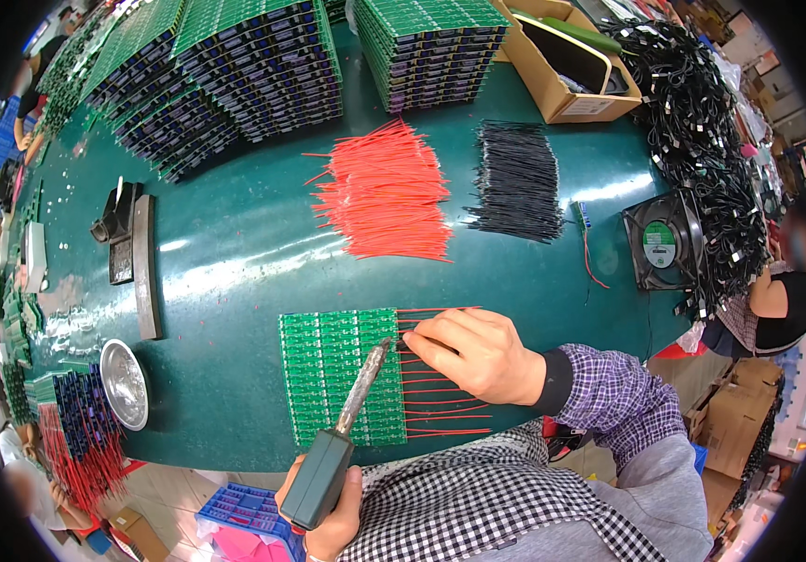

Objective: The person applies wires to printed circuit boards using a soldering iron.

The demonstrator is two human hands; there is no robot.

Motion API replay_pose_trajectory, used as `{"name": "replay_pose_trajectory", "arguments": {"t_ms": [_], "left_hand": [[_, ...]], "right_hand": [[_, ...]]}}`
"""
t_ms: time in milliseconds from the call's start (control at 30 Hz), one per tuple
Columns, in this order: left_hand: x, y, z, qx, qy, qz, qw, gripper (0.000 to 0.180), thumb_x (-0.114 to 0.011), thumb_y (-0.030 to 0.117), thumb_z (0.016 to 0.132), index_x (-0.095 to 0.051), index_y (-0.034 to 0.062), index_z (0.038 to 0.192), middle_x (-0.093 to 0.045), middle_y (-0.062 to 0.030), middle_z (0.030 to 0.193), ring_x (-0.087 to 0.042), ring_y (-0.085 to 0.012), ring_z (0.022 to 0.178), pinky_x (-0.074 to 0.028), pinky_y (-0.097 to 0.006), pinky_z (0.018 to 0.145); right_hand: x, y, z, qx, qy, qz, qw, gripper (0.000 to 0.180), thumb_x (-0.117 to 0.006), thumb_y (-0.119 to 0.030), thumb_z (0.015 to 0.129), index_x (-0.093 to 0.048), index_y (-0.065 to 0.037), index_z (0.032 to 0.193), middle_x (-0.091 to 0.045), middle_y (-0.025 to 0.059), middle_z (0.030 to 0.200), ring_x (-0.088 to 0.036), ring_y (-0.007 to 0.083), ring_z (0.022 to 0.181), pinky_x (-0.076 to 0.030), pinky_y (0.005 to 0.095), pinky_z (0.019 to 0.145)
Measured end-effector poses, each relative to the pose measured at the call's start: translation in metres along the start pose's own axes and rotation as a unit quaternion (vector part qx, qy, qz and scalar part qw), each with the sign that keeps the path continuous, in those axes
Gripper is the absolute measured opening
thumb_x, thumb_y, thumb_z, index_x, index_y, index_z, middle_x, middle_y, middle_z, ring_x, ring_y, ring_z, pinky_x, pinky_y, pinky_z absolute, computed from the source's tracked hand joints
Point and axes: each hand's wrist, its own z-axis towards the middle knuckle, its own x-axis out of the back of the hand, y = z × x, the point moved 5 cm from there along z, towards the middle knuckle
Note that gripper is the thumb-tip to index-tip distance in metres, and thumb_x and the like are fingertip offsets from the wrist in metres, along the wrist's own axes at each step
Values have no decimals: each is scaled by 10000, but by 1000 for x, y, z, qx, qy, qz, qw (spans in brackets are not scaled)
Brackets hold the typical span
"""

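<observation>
Nearest the camera, the left hand (332, 520) is clenched around the dark handle of a soldering iron (339, 440), whose tip rests at the right edge of a green circuit board panel (332, 370) on the green table (234, 262). The right hand (478, 354) pinches a red wire (436, 345) against that same edge, just beside the tip. More red wires stick out from the panel's right side. Farther back lie a pile of red wires (384, 197), a bundle of black wires (517, 183) and a small fan (663, 245).
</observation>
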Motion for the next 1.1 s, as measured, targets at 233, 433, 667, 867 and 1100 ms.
{"name": "replay_pose_trajectory", "arguments": {"t_ms": [233, 433, 667, 867, 1100], "left_hand": [[0, -2, -2, 7, 1, 15, 1000, 332, -819, 14, 778, -686, -14, 1081, -700, -90, 966, -655, -186, 852, -531, -332, 785], [1, -1, 0, -62, -7, -6, 998, 401, -808, -7, 773, -669, -28, 1148, -709, -126, 1042, -677, -216, 929, -537, -343, 853], [1, 11, 6, -133, -106, 43, 985, 456, -811, -30, 753, -649, -37, 1179, -707, -137, 1049, -679, -219, 940, -536, -342, 862], [3, 0, 0, -96, -40, 7, 995, 438, -816, -10, 757, -660, -28, 1166, -706, -120, 1035, -673, -212, 918, -531, -334, 841], [1, 7, 1, -71, -42, 17, 996, 394, -818, 40, 785, -679, -11, 1150, -707, -105, 1028, -668, -208, 908, -527, -326, 828]], "right_hand": [[0, 0, 0, 0, -1, -4, 1000, 228, -694, -77, 747, -665, -5, 961, -638, 56, 905, -655, 185, 784, -533, 296, 655], [7, -4, -2, 8, 17, 17, 1000, 261, -689, -85, 742, -678, 7, 986, -657, 70, 934, -653, 204, 810, -514, 310, 646], [9, -7, -6, 6, 24, 27, 999, 287, -697, -71, 698, -722, 9, 973, -679, 81, 913, -660, 197, 778, -521, 299, 622], [5, -7, -9, 5, 15, 29, 999, 294, -696, -71, 702, -713, 14, 982, -674, 86, 918, -655, 198, 771, -539, 306, 620], [1, -6, -10, 14, 14, 25, 999, 300, -704, -71, 701, -673, 17, 987, -637, 66, 926, -622, 197, 793, -499, 295, 596]]}}
